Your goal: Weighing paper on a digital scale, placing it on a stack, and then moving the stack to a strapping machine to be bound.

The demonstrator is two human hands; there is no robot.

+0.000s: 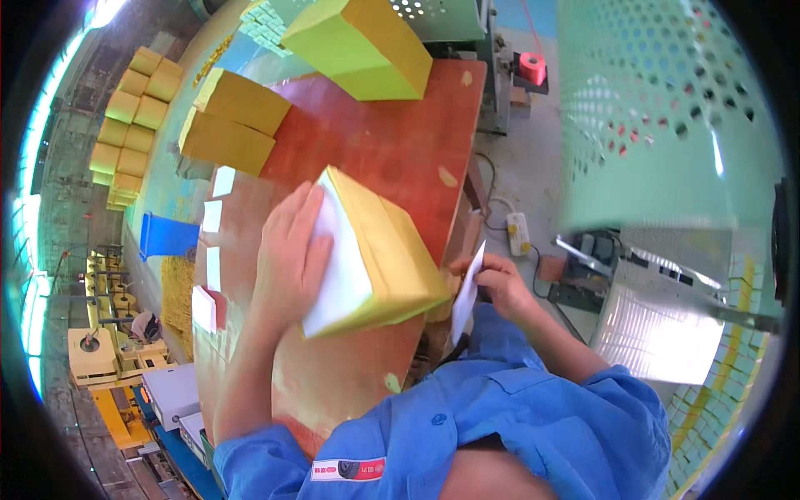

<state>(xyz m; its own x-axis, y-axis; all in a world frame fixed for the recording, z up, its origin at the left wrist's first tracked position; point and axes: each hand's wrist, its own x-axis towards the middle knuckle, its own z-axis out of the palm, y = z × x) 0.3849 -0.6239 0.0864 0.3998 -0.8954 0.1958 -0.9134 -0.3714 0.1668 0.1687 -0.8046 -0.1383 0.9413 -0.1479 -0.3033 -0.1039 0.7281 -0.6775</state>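
A yellow paper-wrapped package (387, 250) stands tilted on the red-brown table in front of me. Its left end carries a white paper label (342, 262). My left hand (290, 254) lies against that label with the fingers stretched out flat, pressing on the package's end. To the right of the package, my right hand (502, 283) pinches a white paper sheet (467, 302) between thumb and fingers, apart from the package. The sheet is seen nearly edge-on.
White labels (212, 217) lie along the table's left edge, with a small white stack (203, 308) below. Yellow packages (237, 112) and another large one (358, 50) sit at the far end. A green perforated machine guard (667, 125) stands at right, near a power strip (517, 233).
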